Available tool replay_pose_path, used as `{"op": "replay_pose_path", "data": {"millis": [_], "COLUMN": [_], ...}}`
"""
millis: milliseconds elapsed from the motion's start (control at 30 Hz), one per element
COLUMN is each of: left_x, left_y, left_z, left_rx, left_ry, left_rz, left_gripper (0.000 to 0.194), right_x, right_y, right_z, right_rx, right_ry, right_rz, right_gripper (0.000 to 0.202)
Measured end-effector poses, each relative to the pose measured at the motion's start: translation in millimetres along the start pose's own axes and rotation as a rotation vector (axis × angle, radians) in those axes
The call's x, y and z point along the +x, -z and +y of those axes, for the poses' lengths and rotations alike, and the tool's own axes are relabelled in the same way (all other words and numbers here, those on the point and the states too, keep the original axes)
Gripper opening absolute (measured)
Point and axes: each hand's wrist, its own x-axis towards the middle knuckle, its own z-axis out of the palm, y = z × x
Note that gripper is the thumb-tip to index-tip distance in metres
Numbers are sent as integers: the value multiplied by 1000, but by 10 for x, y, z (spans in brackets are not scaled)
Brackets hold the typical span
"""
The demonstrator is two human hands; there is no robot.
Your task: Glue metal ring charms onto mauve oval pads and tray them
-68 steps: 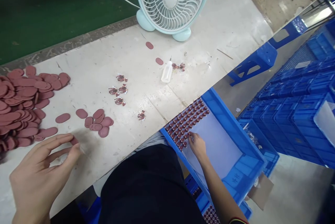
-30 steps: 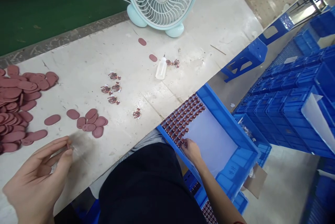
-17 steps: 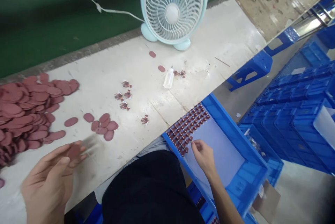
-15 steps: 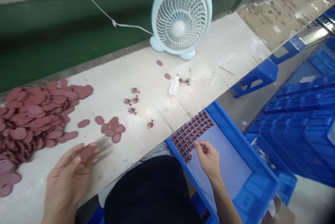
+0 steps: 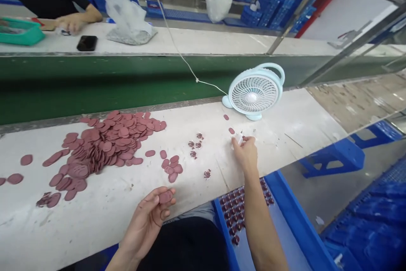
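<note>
The left hand point(image 5: 152, 216) is low in the view, at about 6 o'clock, just above the near edge of the worktop point(image 5: 95, 212). Its fingers point(image 5: 166, 203) pinch one flat oval pad point(image 5: 165, 197) of a red-brown colour. The pad's long side runs left to right.

The right hand point(image 5: 245, 152) is stretched out far across the worktop, toward 1 o'clock. Its fingers are curled together around the small white bottle point(image 5: 238, 139). Only a bit of the bottle shows past the fingertips, so I cannot tell how tightly it is held. The right hand is far nearer to the bottle than the left hand is. The held pad lies well apart from the bottle, down toward 7 o'clock from it.

A big pile of pads point(image 5: 104, 144) lies at 10 o'clock. A small bunch of pads point(image 5: 171, 167) sits between the two hands. A pale blue fan point(image 5: 253, 93) stands just behind the right hand. A blue bin point(image 5: 285, 212) with rows of small dark parts point(image 5: 234, 212) sits under the right arm.
</note>
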Motion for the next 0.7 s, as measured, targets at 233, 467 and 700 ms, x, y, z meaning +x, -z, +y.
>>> {"op": "replay_pose_path", "data": {"millis": [233, 467, 700], "left_x": [-45, -77, -95], "left_y": [37, -8, 1], "left_z": [16, -47, -60], "left_rx": [-167, -242, -142], "left_ry": [46, 38, 0], "left_rz": [-209, -341, -344], "left_gripper": [25, 28, 40], "right_x": [-545, -1245, -1415], "right_y": [123, 309, 187], "right_z": [-244, -528, -532], "right_rx": [423, 1232, 1501], "right_ry": [-17, -473, -687], "right_rz": [-225, -728, -935], "right_gripper": [51, 44, 43]}}
